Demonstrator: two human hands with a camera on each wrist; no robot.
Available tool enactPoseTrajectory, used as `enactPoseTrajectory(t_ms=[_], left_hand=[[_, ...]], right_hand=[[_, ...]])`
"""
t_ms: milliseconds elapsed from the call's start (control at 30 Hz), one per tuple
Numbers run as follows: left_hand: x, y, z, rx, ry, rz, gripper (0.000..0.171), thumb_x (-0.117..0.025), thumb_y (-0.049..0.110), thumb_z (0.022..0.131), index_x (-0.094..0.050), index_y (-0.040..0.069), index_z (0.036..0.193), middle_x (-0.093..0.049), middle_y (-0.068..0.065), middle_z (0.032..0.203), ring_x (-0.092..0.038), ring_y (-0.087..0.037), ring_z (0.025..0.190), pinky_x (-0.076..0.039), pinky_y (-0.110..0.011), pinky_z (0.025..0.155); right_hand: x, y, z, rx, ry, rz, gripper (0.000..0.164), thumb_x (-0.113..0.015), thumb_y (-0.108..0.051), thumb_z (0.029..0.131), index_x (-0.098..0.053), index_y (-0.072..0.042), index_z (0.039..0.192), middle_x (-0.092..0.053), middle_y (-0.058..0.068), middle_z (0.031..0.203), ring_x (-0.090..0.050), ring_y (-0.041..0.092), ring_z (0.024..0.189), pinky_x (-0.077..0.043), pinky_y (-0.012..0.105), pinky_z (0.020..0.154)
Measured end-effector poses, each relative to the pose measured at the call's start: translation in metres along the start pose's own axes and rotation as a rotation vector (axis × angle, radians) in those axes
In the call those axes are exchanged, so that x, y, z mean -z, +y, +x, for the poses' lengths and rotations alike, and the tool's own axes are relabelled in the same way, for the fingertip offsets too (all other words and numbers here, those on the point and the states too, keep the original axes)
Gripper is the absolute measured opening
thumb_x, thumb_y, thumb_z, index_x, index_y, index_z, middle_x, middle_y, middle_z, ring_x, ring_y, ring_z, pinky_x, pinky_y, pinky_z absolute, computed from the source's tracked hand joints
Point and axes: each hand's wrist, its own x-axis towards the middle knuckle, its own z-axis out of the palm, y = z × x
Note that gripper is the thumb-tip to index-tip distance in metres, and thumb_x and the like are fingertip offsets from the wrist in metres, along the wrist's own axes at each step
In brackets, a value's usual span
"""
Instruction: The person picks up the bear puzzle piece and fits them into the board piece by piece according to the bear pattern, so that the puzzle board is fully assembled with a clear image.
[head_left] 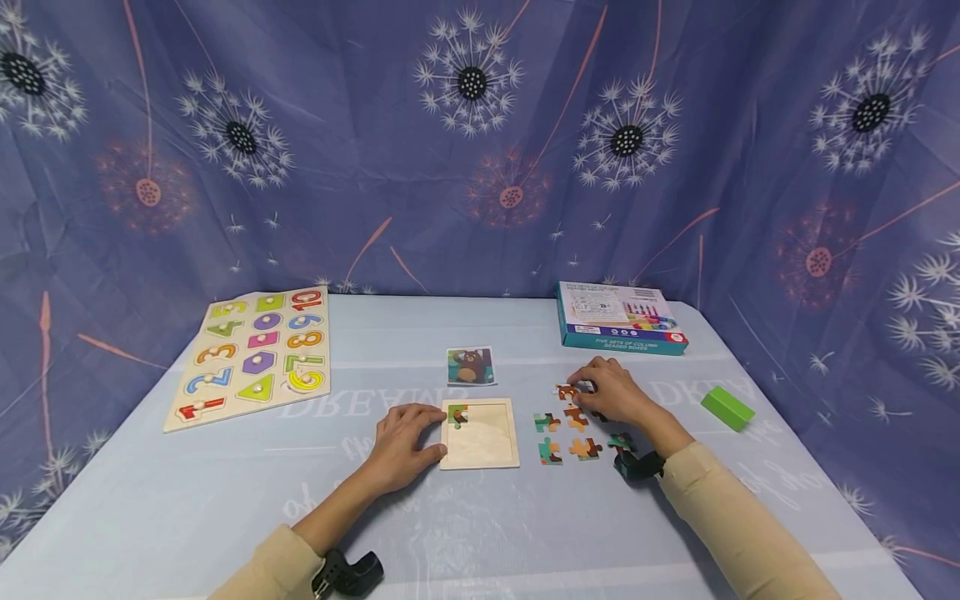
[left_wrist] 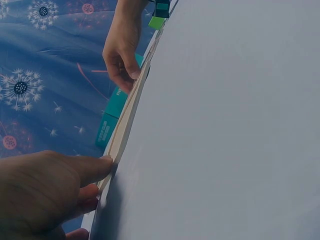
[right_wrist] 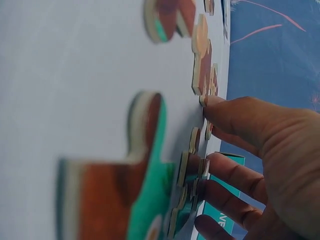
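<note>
Picking a puzzle piece point(head_left: 563, 390), the right hand point(head_left: 617, 393) apparently pinches it, lift needed next, left hand point(head_left: 403, 446) loose against the tray point(head_left: 483, 446).

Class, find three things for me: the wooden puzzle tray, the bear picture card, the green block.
Wooden puzzle tray point(head_left: 482, 442): head view, bare inner floor.
Bear picture card point(head_left: 471, 367): head view, the bear's body.
Green block point(head_left: 727, 407): head view, upper face.
</note>
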Motion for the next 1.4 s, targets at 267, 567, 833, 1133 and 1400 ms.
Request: enactPoseTrajectory(t_ms=[267, 567, 833, 1133, 1400], left_hand=[[0.001, 0.001, 0.0, 0.002, -0.002, -0.005, 0.041, -0.07, 0.016, 0.079, -0.062, 0.009, 0.118, -0.057, -0.008, 0.125, -0.039, -0.033, 0.122, -0.023, -0.057, 0.1], [0.0, 0.001, -0.001, 0.0, -0.003, -0.007, 0.041, -0.069, 0.016, 0.079, -0.062, 0.008, 0.118, -0.057, -0.008, 0.125, -0.039, -0.032, 0.122, -0.022, -0.057, 0.1], [-0.001, 0.0, -0.001, 0.002, 0.0, -0.008, 0.041, -0.07, 0.015, 0.079, -0.062, 0.008, 0.118, -0.057, -0.008, 0.125, -0.038, -0.032, 0.122, -0.022, -0.057, 0.1], [-0.001, 0.0, 0.0, 0.003, 0.004, 0.001, 0.041, -0.07, 0.016, 0.079, -0.062, 0.009, 0.118, -0.057, -0.007, 0.125, -0.039, -0.031, 0.122, -0.022, -0.057, 0.1], [-0.001, 0.0, -0.001, 0.006, 0.004, 0.007, 0.04, -0.07, 0.016, 0.078, -0.063, 0.01, 0.118, -0.057, -0.006, 0.125, -0.039, -0.03, 0.121, -0.023, -0.056, 0.099]], right_hand=[[-0.001, 0.0, -0.001, 0.0, 0.007, -0.014, 0.029, -0.069, -0.027, 0.083, -0.069, -0.017, 0.11, -0.057, 0.009, 0.113, -0.046, 0.027, 0.103, -0.036, 0.048, 0.089], [0.001, -0.001, -0.004, 0.018, 0.022, -0.018, 0.03, -0.068, -0.026, 0.084, -0.068, -0.014, 0.111, -0.059, 0.01, 0.114, -0.047, 0.028, 0.104, -0.035, 0.051, 0.091], [0.005, -0.01, -0.007, 0.021, 0.039, -0.016, 0.033, -0.069, -0.028, 0.084, -0.067, -0.013, 0.113, -0.061, 0.009, 0.113, -0.047, 0.027, 0.105, -0.034, 0.053, 0.096], [0.006, -0.039, -0.012, 0.053, 0.081, 0.005, 0.031, -0.068, -0.027, 0.084, -0.068, -0.013, 0.112, -0.061, 0.007, 0.114, -0.046, 0.025, 0.106, -0.035, 0.05, 0.096], [-0.001, -0.066, -0.013, 0.118, 0.105, -0.002, 0.029, -0.069, -0.027, 0.083, -0.069, -0.014, 0.109, -0.063, 0.005, 0.109, -0.047, 0.022, 0.099, -0.037, 0.047, 0.09]])
